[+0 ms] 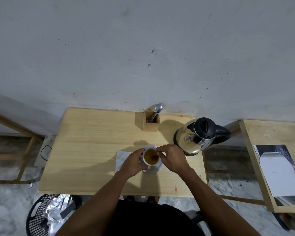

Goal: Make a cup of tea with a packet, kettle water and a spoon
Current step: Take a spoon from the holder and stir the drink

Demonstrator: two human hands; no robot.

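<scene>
Cup [150, 158] sits on worktop [92, 150], just left of kettle [195, 135]. Left hand [134, 163] wraps cup, keeps it steady. Right hand [171, 158] pinches over rim, likely holds spoon for stirring; spoon hidden. Tea looks brown.

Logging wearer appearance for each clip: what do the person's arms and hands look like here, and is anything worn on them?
Both forearms are bare up to the bottom edge of the picture: no sleeves in view. The left hand and right hand carry no gloves, and no watch, ring or bracelet shows on them. Below, between the arms, a dark garment covers the person's body.
</scene>
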